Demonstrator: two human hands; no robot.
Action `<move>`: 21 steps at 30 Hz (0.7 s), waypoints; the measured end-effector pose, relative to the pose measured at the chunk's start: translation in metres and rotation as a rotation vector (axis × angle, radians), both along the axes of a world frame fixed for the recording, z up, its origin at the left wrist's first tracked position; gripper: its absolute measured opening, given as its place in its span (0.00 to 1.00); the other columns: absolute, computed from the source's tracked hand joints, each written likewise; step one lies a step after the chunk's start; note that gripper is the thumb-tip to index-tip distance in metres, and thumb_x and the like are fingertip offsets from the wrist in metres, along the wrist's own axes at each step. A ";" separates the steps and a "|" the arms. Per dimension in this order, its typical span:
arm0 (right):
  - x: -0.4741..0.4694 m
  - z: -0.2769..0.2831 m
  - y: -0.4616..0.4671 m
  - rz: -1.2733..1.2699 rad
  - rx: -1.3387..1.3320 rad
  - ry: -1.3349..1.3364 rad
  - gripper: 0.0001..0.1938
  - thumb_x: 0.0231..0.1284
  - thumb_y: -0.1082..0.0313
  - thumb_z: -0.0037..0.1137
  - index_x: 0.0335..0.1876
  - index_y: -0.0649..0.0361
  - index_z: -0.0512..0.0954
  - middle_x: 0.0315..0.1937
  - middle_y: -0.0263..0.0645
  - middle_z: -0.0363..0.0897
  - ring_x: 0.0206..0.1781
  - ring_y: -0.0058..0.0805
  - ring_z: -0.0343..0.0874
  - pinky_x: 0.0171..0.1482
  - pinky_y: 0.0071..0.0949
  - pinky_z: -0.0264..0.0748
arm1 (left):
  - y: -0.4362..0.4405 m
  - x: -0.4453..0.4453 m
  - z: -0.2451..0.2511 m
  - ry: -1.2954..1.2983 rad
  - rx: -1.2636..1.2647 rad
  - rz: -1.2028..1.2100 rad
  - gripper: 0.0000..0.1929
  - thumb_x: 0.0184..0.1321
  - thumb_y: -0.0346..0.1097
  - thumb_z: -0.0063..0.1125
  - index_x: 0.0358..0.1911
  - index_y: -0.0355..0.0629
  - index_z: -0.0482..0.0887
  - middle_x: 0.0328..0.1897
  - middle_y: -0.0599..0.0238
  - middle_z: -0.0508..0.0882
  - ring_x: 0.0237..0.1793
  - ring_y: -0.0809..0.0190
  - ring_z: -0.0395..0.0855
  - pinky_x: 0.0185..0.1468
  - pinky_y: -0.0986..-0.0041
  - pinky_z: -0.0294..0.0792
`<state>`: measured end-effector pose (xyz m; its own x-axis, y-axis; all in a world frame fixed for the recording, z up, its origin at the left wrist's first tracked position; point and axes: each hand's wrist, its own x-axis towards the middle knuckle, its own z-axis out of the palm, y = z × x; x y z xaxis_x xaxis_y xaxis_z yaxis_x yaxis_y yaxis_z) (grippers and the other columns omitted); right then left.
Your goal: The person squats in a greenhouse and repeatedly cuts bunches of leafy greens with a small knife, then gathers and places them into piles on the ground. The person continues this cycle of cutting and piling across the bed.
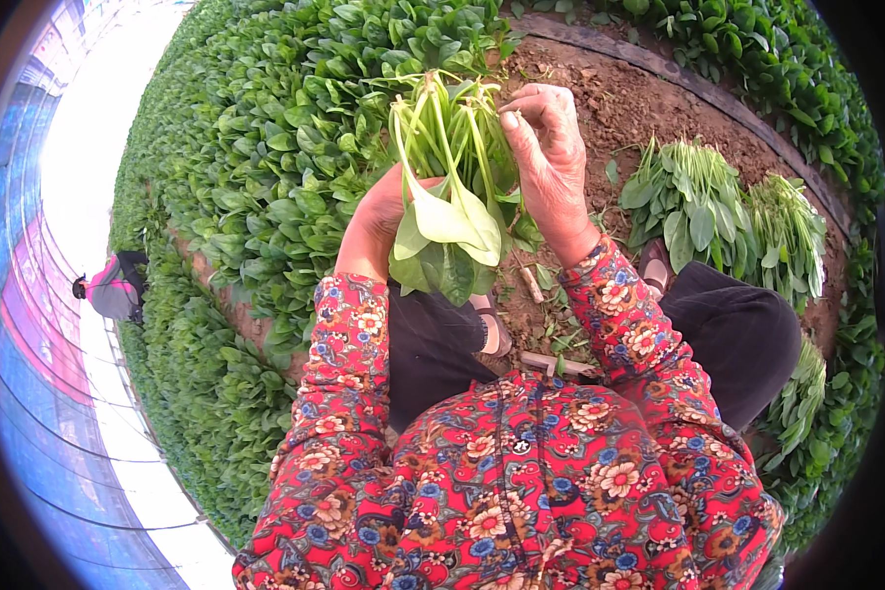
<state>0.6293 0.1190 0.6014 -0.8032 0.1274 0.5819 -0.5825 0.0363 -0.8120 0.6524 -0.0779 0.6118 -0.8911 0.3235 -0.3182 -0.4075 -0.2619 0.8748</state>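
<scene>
My left hand point(383, 214) is closed around a bunch of leafy greens that look like spinach point(450, 214), its cut stem ends up and its broad leaves hanging down. Just right of the stem ends is my right hand point(549, 147), thumb and index finger brought close together; whether a small bit is pinched between them I cannot tell. Part of my left hand is hidden behind the leaves. On the soil to the right lie a pile of picked greens point(697, 206) and another pile point(785, 236) beside it.
Dense growing greens point(265, 147) fill the left side. A dark hose or strip point(656, 66) curves along the bare soil point(597, 88). A short stick-like piece point(532, 285) and a wooden handle point(557, 363) lie between my feet. Another person point(114, 287) is far left.
</scene>
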 end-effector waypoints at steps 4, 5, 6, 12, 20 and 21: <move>0.000 -0.005 -0.005 0.255 -0.302 -0.201 0.11 0.65 0.72 0.55 0.50 0.63 0.70 0.58 0.43 0.73 0.60 0.29 0.72 0.60 0.29 0.71 | 0.009 -0.002 0.011 0.003 -0.093 -0.084 0.24 0.58 0.28 0.64 0.60 0.40 0.75 0.49 0.61 0.85 0.43 0.64 0.85 0.48 0.72 0.78; 0.002 -0.004 -0.006 0.216 -0.284 -0.188 0.13 0.65 0.71 0.56 0.52 0.62 0.69 0.58 0.44 0.73 0.60 0.30 0.72 0.60 0.30 0.70 | 0.010 -0.004 0.010 0.007 -0.123 -0.114 0.25 0.59 0.28 0.64 0.60 0.40 0.74 0.51 0.62 0.84 0.46 0.65 0.84 0.50 0.72 0.77; 0.004 -0.002 -0.010 0.181 -0.269 -0.176 0.16 0.64 0.70 0.57 0.54 0.62 0.68 0.58 0.44 0.73 0.59 0.31 0.73 0.60 0.31 0.70 | 0.013 -0.003 0.007 0.030 -0.105 -0.128 0.26 0.58 0.29 0.65 0.62 0.39 0.74 0.53 0.64 0.83 0.48 0.67 0.82 0.52 0.73 0.75; 0.003 -0.001 -0.008 0.105 -0.114 -0.189 0.23 0.61 0.70 0.59 0.62 0.61 0.68 0.54 0.42 0.75 0.58 0.32 0.75 0.62 0.31 0.69 | 0.007 -0.005 -0.003 -0.019 -0.186 -0.184 0.30 0.58 0.35 0.67 0.64 0.40 0.71 0.57 0.68 0.80 0.53 0.69 0.77 0.58 0.74 0.69; -0.003 -0.005 0.003 0.097 0.061 -0.103 0.18 0.62 0.75 0.46 0.59 0.61 0.74 0.52 0.45 0.79 0.58 0.36 0.77 0.62 0.31 0.69 | 0.003 -0.012 -0.018 0.080 -0.304 -0.347 0.28 0.58 0.35 0.66 0.62 0.37 0.74 0.59 0.66 0.79 0.56 0.67 0.76 0.61 0.72 0.69; -0.003 -0.006 0.003 0.112 0.038 -0.113 0.18 0.63 0.75 0.45 0.58 0.61 0.75 0.51 0.44 0.79 0.56 0.36 0.78 0.61 0.31 0.70 | 0.004 -0.014 -0.022 0.064 -0.309 -0.356 0.28 0.57 0.35 0.67 0.62 0.37 0.73 0.59 0.67 0.79 0.56 0.67 0.76 0.61 0.72 0.68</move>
